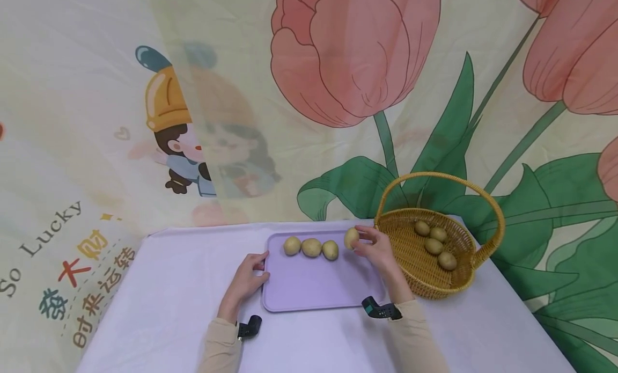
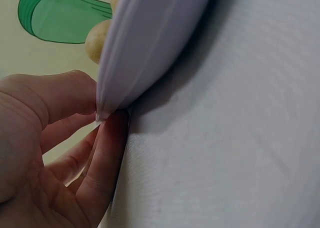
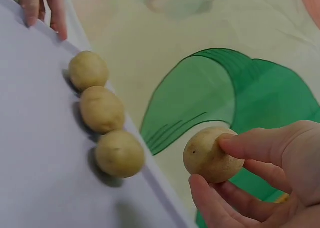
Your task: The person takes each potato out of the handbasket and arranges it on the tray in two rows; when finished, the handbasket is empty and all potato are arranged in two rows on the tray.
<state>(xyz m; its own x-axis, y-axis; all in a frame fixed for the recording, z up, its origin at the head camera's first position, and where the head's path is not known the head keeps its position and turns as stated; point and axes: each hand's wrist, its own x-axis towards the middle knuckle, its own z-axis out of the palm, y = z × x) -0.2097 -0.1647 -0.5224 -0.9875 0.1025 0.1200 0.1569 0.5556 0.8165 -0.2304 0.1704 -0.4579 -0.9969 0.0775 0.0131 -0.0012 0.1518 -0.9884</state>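
Observation:
My right hand pinches a potato between thumb and fingers, raised over the back right part of the purple tray. In the right wrist view this held potato shows a small dark spot. Three more potatoes stand in a row along the tray's back side: a left one, a middle one and a right one. At the tray's left edge, my left hand grips the rim. The left wrist view shows its fingertips against the tray's side.
Right of the tray stands a wicker basket with a tall arched handle; several potatoes lie inside it. A white cloth covers the table. Behind the table hangs a backdrop printed with tulips.

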